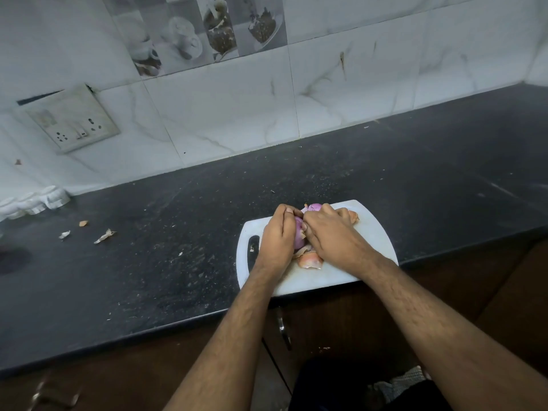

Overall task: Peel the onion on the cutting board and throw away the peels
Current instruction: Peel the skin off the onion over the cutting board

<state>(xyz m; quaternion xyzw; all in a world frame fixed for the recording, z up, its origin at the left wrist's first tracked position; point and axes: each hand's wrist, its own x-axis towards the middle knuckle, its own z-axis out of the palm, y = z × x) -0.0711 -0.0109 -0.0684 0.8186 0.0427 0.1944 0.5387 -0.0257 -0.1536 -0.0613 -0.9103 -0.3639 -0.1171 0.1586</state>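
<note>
A white cutting board lies on the dark counter near its front edge. Over the board my left hand grips a purple onion, fingers curled round it. My right hand is against the onion's right side, its fingertips pinching at the skin; the exact hold is hidden. A second purple onion sits on the board just behind the hands. Loose orange-pink peels lie on the board below the hands, and another peel shows past my right hand.
The black counter carries dry peel scraps at the left. White containers stand by the tiled wall at far left, under a wall socket. Brown cabinet fronts with a handle are below the counter edge.
</note>
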